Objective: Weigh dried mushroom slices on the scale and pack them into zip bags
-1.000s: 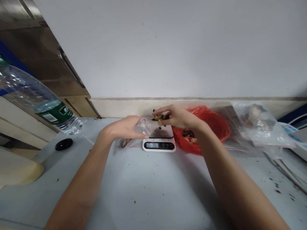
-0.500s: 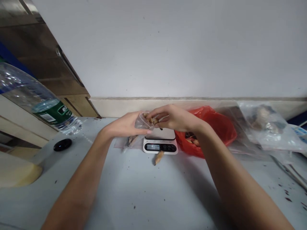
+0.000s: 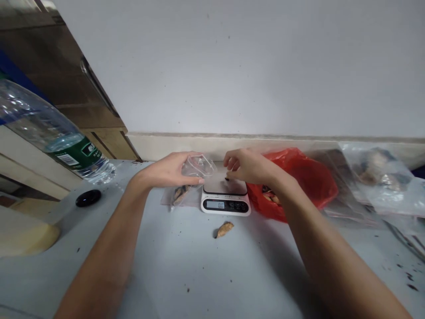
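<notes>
My left hand (image 3: 168, 170) grips a clear zip bag (image 3: 198, 166) by its mouth, thumb low and fingers behind. Brown dried pieces (image 3: 181, 193) show in the bag's lower part. Over the plate of a white digital scale (image 3: 226, 206) hovers my right hand (image 3: 241, 166), its fingers curled together. Their tips are at a small dark piece (image 3: 227, 179) on the plate; how firmly they hold it is hard to see. The scale's display reads 0.0. One tan dried piece (image 3: 225, 229) lies on the table in front of it.
An open red plastic bag (image 3: 299, 177) with dried pieces stands right of the scale. Clear plastic bags (image 3: 381, 177) lie farther right. To the left are a tilted water bottle (image 3: 76, 150) and a black round lid (image 3: 88, 198). A white wall (image 3: 232, 66) rises behind.
My right hand has left the zip bag's mouth and moved right, over the scale plate. The brown pieces at its fingers are gone from there. The tan piece now lies farther from the scale.
</notes>
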